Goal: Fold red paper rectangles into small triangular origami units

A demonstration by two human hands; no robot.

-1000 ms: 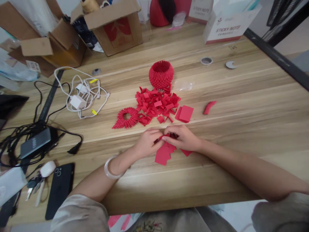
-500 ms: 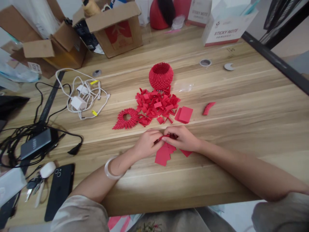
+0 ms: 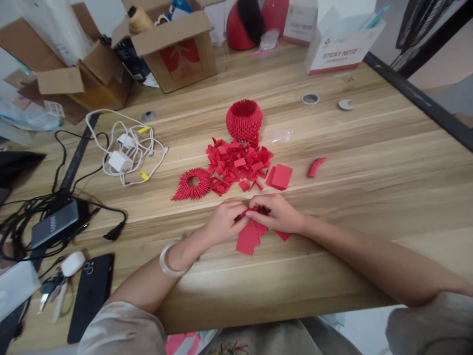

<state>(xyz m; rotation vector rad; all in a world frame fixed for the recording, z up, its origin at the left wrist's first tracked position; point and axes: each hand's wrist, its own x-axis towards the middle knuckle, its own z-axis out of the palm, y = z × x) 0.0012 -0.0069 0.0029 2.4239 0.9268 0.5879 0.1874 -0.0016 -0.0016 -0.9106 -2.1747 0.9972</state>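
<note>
My left hand (image 3: 226,221) and my right hand (image 3: 275,213) meet near the front of the table, fingers pinched on a small red paper piece (image 3: 252,210), mostly hidden by the fingers. Flat red paper sheets (image 3: 247,239) lie fanned out just below the hands. Beyond them is a loose heap of folded red pieces (image 3: 238,160), with a short stack of red squares (image 3: 280,176) at its right. A round red paper bowl (image 3: 244,120) stands behind the heap. To the left lies a spiky red ring (image 3: 193,183) with a pointed tip.
White cables (image 3: 127,148) tangle at the left, near black cords and a power adapter (image 3: 55,224). A black phone (image 3: 91,297) and keys lie front left. Cardboard boxes (image 3: 181,56) and a sticky note box (image 3: 342,49) stand at the back. A small red strip (image 3: 316,167) lies right.
The view has shifted slightly, so the things on the table appear a little lower and further left. Both hands keep nearly the same pinched pose.
</note>
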